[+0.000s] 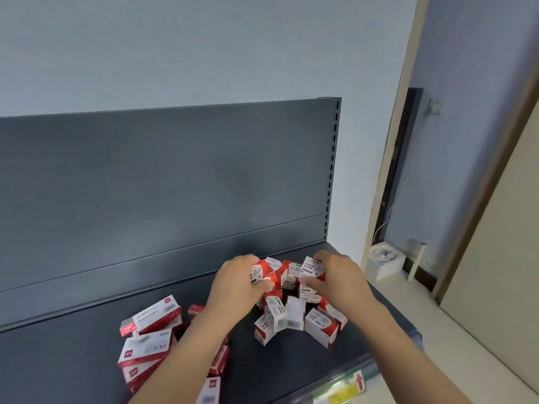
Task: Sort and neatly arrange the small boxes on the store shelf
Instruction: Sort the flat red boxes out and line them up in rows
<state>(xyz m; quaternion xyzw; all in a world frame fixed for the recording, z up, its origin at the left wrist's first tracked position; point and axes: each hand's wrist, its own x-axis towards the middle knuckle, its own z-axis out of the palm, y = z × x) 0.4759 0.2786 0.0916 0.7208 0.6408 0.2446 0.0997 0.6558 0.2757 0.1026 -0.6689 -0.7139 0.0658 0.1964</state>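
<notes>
Head view: both arms are reaching over a dark grey metal shelf point(73, 363) w/ a smooth matte deck. The left hand point(233, 284) is curling fingers & thumb round a small red-and-white cardboard box point(260, 272) at the back-left top of the heap. The right hand point(338, 275) is gripping a second small box point(313, 266), printed PAPER CLIPS, fingers over its top & thumb under it, at the heap's back-right.

The heap of small boxes point(291, 316), stubby card cartons, is lying loose between & below the hands near the shelf's right end, w/ boxes tilting every way & touching each other. Left of it, partly under the left forearm, longer flat boxes point(151, 330), also red-and-white card, are lying jumbled, some stacked askew.

A flat grey back panel point(175, 185) is rising behind, w/ a slotted upright along its right edge. A glossy price strip point(341, 389) w/ yellow label & red arrow is running along the front lip. A white boxy item point(385, 259) is sitting on the pale floor by the blue wall; can't tell what it is.
</notes>
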